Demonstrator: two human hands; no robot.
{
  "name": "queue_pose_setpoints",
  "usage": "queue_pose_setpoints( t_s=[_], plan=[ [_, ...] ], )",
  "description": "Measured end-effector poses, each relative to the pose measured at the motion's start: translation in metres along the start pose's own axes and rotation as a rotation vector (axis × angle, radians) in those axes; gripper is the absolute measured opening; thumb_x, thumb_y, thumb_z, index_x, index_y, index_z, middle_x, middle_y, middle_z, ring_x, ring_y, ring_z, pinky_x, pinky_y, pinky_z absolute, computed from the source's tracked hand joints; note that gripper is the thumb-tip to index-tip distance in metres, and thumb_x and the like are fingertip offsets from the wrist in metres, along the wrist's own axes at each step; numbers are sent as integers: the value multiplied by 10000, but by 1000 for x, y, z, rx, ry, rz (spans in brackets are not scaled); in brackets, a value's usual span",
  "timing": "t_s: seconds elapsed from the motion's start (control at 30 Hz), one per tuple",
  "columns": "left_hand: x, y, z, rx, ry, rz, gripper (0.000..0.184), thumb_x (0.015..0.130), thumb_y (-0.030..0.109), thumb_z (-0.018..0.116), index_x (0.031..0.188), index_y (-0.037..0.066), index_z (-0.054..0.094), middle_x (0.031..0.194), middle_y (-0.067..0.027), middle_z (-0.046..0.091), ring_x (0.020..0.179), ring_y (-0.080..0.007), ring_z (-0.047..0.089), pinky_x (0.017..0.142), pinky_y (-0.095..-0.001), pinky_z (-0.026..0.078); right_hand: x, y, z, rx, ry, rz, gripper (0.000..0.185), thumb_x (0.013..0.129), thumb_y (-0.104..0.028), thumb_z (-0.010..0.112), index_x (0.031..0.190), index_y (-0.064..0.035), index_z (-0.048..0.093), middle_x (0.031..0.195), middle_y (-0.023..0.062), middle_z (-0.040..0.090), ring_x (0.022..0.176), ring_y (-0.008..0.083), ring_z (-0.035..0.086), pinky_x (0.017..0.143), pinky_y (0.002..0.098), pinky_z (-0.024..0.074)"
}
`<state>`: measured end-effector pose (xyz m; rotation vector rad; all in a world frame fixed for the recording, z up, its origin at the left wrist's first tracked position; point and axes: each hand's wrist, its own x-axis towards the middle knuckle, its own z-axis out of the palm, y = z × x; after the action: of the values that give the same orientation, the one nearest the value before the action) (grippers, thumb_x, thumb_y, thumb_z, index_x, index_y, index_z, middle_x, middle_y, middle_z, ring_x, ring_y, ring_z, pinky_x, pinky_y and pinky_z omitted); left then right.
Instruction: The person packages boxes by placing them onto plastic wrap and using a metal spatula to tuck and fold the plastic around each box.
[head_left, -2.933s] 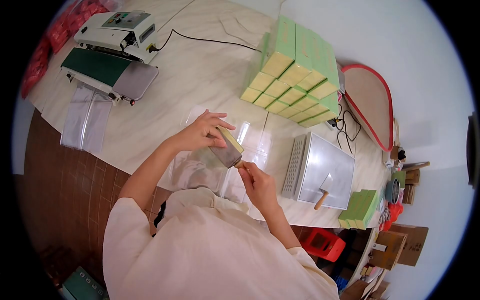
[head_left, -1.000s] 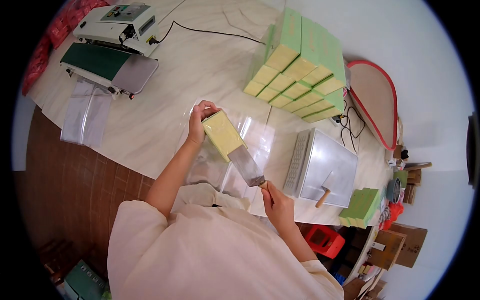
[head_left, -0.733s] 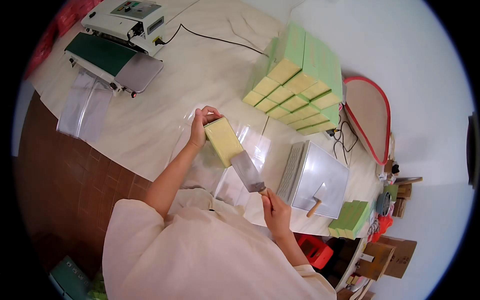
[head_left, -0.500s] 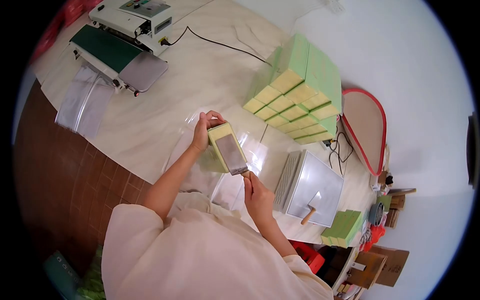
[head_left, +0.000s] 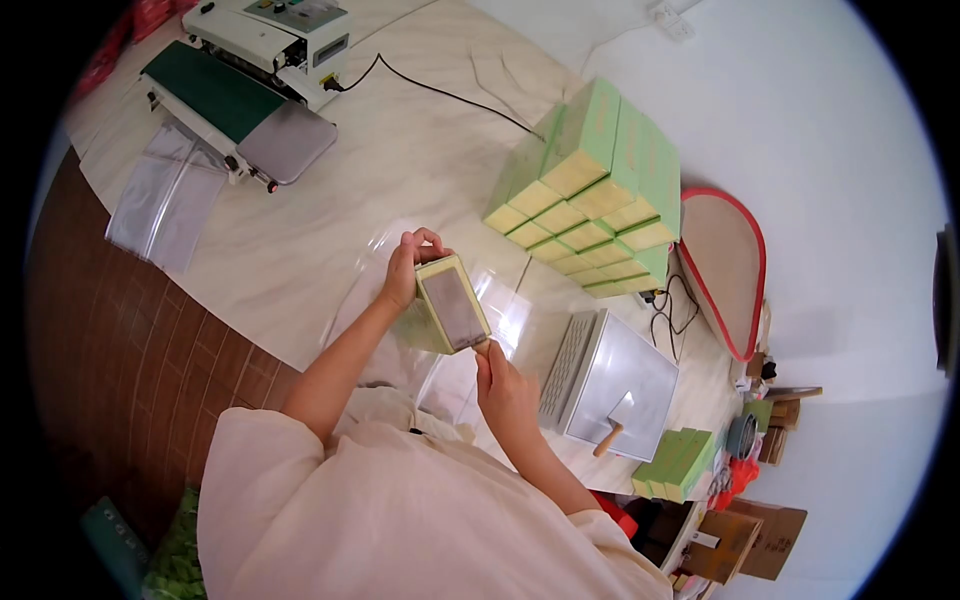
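My left hand holds a pale green and yellow box by its far side, with one end facing up toward me. In my right hand is a scraper with a short wooden handle, gripped near the blade. The flat metal blade covers most of the box's upturned end, inside its cream border; I cannot tell how far it reaches in. Below the box, clear plastic bags lie on the table.
A sealing machine stands at upper left, more clear bags beside it. Green boxes are stacked at the back. To the right, a second scraper rests on a metal tray, near several green boxes and a red-rimmed panel.
The scraper blade has moved slightly down and left over the box's end, and my right hand has come closer to the box. The view has shifted a little.
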<state>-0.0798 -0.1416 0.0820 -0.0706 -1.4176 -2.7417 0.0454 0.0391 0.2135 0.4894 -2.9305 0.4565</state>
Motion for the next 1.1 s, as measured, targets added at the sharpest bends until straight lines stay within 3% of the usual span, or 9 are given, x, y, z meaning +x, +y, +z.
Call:
queue_pose_setpoints(
  t_s=[0.57,0.63,0.77,0.87,0.97,1.07,1.1],
  plan=[
    [0,-4,-3,14,12,-9,653,957,694,224,949,90,470,918,-145,696,797,-184,648,757,-286,505,-6,8,7,78,133,-44,181,955,-229,585,1076,-95,574,594,72,594,458,269,580,401,375,432],
    [2,-8,-5,2,18,-28,660,957,692,191,948,95,472,955,-170,691,841,-230,659,787,-327,517,-3,10,7,34,86,-27,160,955,-227,584,1047,-97,573,604,69,604,463,269,584,402,376,436],
    [3,-6,-8,19,-40,-27,655,957,691,193,952,98,469,968,-178,694,850,-232,658,795,-331,516,6,5,7,35,78,8,149,956,-230,581,1024,-98,568,610,68,612,476,268,593,404,380,439],
    [3,-5,-10,50,-41,-30,650,958,689,196,954,98,467,989,-182,695,863,-232,657,806,-336,513,0,3,8,127,71,62,146,956,-208,579,1058,-103,580,636,117,616,525,325,599,446,429,440],
    [5,-4,-9,69,-25,-19,646,961,685,190,950,100,463,999,-188,695,881,-238,656,826,-349,505,-7,11,8,75,82,55,159,957,-246,579,1011,-97,586,629,77,628,513,281,611,425,381,448],
    [3,-1,-6,79,-11,-47,666,971,671,167,972,86,485,993,-179,699,901,-235,652,858,-342,489,-13,25,9,289,78,82,183,971,-248,567,994,-73,615,601,75,593,496,213,609,439,341,438],
    [2,3,-5,110,11,-62,689,978,659,154,1009,72,512,1012,-171,695,937,-228,644,885,-337,472,-17,36,13,522,106,203,213,980,-265,564,965,-62,628,609,39,574,483,160,543,445,301,407]
  ],
)
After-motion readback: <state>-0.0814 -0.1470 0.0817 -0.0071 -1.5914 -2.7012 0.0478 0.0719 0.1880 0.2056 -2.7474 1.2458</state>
